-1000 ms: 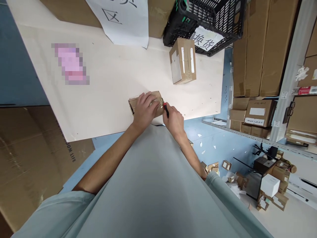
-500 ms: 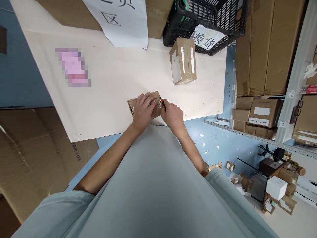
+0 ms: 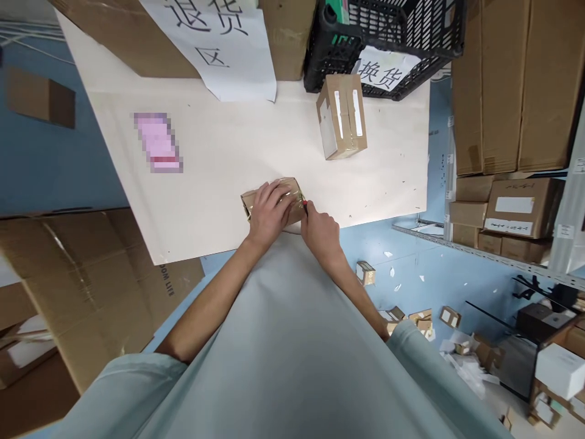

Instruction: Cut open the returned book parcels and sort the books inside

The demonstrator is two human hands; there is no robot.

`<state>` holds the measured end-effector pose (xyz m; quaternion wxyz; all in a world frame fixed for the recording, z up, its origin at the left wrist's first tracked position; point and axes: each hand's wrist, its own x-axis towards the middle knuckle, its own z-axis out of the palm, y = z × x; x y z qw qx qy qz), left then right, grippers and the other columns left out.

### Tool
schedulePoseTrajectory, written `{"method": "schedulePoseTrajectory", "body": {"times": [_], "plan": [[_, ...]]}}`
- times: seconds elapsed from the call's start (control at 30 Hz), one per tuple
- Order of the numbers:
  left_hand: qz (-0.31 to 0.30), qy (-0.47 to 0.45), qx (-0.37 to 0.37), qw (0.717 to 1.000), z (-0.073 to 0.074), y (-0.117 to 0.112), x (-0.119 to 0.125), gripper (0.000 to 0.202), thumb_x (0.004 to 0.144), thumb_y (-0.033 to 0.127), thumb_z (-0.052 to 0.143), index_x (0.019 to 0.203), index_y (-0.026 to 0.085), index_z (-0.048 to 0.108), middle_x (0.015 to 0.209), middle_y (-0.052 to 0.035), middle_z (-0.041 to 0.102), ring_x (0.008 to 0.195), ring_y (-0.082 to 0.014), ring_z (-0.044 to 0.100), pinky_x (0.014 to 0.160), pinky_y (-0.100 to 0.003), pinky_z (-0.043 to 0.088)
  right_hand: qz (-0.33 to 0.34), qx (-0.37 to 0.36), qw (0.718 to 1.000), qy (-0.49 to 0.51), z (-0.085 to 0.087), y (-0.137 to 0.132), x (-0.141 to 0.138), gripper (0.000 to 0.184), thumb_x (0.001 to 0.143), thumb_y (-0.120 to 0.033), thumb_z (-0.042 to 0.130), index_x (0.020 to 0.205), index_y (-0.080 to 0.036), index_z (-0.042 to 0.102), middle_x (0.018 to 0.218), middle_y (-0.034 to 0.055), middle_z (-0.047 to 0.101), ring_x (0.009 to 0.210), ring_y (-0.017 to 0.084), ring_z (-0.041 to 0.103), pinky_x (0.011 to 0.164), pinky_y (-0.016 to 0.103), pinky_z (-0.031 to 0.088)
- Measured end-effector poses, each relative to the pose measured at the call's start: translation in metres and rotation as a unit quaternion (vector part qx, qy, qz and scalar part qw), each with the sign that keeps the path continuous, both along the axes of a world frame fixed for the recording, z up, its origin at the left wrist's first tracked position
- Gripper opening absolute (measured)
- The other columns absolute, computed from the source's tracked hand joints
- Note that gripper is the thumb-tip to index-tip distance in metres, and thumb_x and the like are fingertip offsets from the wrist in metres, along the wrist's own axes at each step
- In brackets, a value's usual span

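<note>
A small taped cardboard box (image 3: 289,186) lies at the table's near edge, close to my body. My left hand (image 3: 269,214) lies across its top, fingers bent over the shiny tape, gripping it. At the box's right end, my right hand (image 3: 322,230) is closed around a small black-and-red tool (image 3: 306,206), which looks like a box cutter. Most of that tool is hidden in the fist, and its tip touches or nearly touches the box end. I cannot see the blade.
Further back on the white table (image 3: 219,146) stands another cardboard box (image 3: 342,116), beside a black plastic crate (image 3: 379,30). A paper sign (image 3: 237,73) hangs from a large carton. A blurred pink item (image 3: 158,143) lies left. Shelved cartons (image 3: 512,207) stand right.
The view has shifted, so the table and its things appear slightly moved. Both hands keep their hold, the right still at the box's right end.
</note>
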<state>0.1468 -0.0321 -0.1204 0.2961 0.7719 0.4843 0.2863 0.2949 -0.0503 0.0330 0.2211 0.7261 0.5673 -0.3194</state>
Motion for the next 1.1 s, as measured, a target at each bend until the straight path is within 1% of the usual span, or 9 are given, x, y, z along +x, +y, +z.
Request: {"method": "schedulePoseTrajectory", "body": {"times": [0.27, 0.47, 0.57, 0.67, 0.77, 0.83, 0.9, 1.0, 1.1], "plan": [[0.0, 0.028, 0.013, 1.0, 0.002, -0.004, -0.003, 0.024, 0.117, 0.03, 0.057, 0.126, 0.03, 0.079, 0.146, -0.0107, 0.078, 0.159, -0.0334, 0.06, 0.138, -0.071, 0.039, -0.003, -0.026, 0.999, 0.021, -0.006, -0.022, 0.012, 0.054, 0.119, -0.022, 0.04, 0.172, -0.015, 0.047, 0.122, 0.0201, 0.085, 0.116, 0.033, 0.084, 0.096, 0.039, 0.062], [0.019, 0.036, 0.015, 0.999, 0.005, -0.006, -0.007, 0.028, 0.119, 0.039, 0.055, 0.125, 0.028, 0.079, 0.144, -0.0119, 0.079, 0.159, -0.0338, 0.061, 0.14, -0.069, 0.037, -0.004, -0.001, 0.995, 0.098, 0.0, -0.033, 0.042, 0.052, 0.12, -0.031, 0.044, 0.17, -0.025, 0.056, 0.114, 0.0122, 0.088, 0.107, 0.033, 0.084, 0.091, 0.037, 0.06], [0.04, 0.034, -0.001, 0.999, 0.007, -0.009, -0.019, 0.035, 0.119, 0.047, 0.054, 0.133, 0.028, 0.079, 0.142, -0.0129, 0.079, 0.16, -0.0352, 0.061, 0.143, -0.071, 0.031, -0.037, 0.049, 0.987, 0.145, -0.008, -0.04, 0.063, 0.052, 0.119, -0.035, 0.046, 0.169, -0.028, 0.056, 0.111, 0.0081, 0.089, 0.103, 0.032, 0.084, 0.093, 0.038, 0.061], [0.069, 0.036, -0.013, 0.997, 0.009, -0.017, -0.039, 0.044, 0.118, 0.055, 0.052, 0.141, 0.028, 0.077, 0.139, -0.0143, 0.08, 0.16, -0.0373, 0.06, 0.143, -0.073, 0.03, -0.107, 0.109, 0.964, 0.219, -0.04, -0.035, 0.079, 0.048, 0.118, -0.034, 0.044, 0.164, -0.026, 0.057, 0.12, 0.0056, 0.089, 0.094, 0.026, 0.085, 0.096, 0.037, 0.063], [0.105, 0.056, -0.016, 0.993, 0.011, -0.033, -0.063, 0.049, 0.118, 0.057, 0.049, 0.147, 0.028, 0.076, 0.138, -0.0159, 0.081, 0.16, -0.0377, 0.061, 0.141, -0.072, 0.034, -0.163, 0.115, 0.932, 0.302, -0.088, -0.017, 0.083, 0.039, 0.116, -0.036, 0.044, 0.15, -0.024, 0.061, 0.129, 0.0049, 0.086, 0.07, 0.017, 0.081, 0.091, 0.036, 0.066], [0.127, 0.075, -0.021, 0.989, 0.013, -0.046, -0.074, 0.051, 0.118, 0.057, 0.048, 0.151, 0.028, 0.074, 0.138, -0.0167, 0.082, 0.159, -0.037, 0.062, 0.138, -0.069, 0.041, -0.179, 0.109, 0.923, 0.324, -0.119, -0.002, 0.079, 0.034, 0.116, -0.038, 0.044, 0.139, -0.023, 0.063, 0.118, 0.0032, 0.085, 0.066, 0.017, 0.08, 0.09, 0.035, 0.065], [0.152, 0.092, -0.023, 0.984, 0.014, -0.061, -0.082, 0.053, 0.118, 0.057, 0.048, 0.154, 0.028, 0.073, 0.14, -0.0169, 0.082, 0.157, -0.036, 0.063, 0.135, -0.063, 0.047, -0.195, 0.088, 0.92, 0.327, -0.144, 0.012, 0.072, 0.029, 0.115, -0.037, 0.044, 0.132, -0.022, 0.062, 0.094, -0.0008, 0.081, 0.067, 0.019, 0.081, 0.089, 0.034, 0.064], [0.205, 0.105, -0.015, 0.973, 0.015, -0.08, -0.09, 0.057, 0.117, 0.059, 0.05, 0.158, 0.025, 0.07, 0.143, -0.0177, 0.081, 0.15, -0.0349, 0.067, 0.131, -0.057, 0.052, -0.225, 0.058, 0.914, 0.331, -0.168, 0.026, 0.061, 0.023, 0.115, -0.033, 0.043, 0.128, -0.021, 0.059, 0.077, -0.0044, 0.073, 0.07, 0.02, 0.082, 0.087, 0.032, 0.063], [0.271, 0.105, -0.013, 0.957, 0.017, -0.094, -0.102, 0.063, 0.116, 0.065, 0.05, 0.157, 0.021, 0.07, 0.139, -0.02, 0.082, 0.139, -0.0351, 0.07, 0.123, -0.055, 0.057, -0.227, 0.045, 0.904, 0.361, -0.177, 0.032, 0.049, 0.02, 0.114, -0.033, 0.045, 0.127, -0.023, 0.057, 0.098, -0.0015, 0.079, 0.066, 0.015, 0.079, 0.077, 0.029, 0.061]]}}
